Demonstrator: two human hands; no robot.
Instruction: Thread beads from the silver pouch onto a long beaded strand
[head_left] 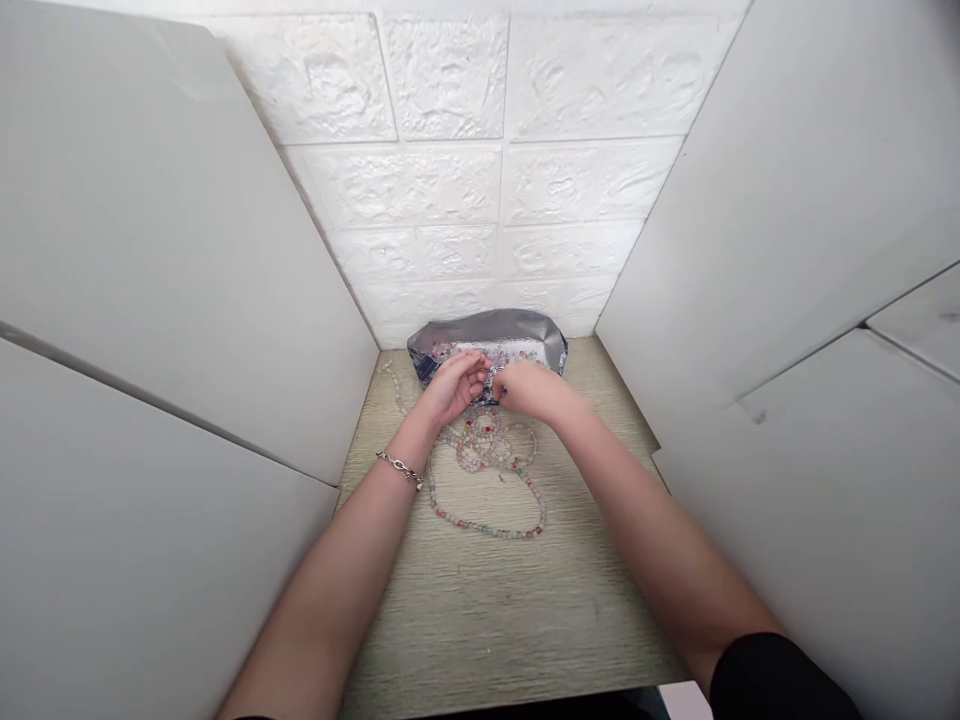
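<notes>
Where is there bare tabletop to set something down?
The widest bare tabletop lies between the left forearm and right forearm, from bead strands to near edge; a smaller patch separates the strands from the right forearm. The back is crowded: left hand, right hand and pouch.

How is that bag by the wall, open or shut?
Open: the mouth of the bag gapes wide, with its silvery lining standing up at the back and colourful beads showing inside.
</notes>
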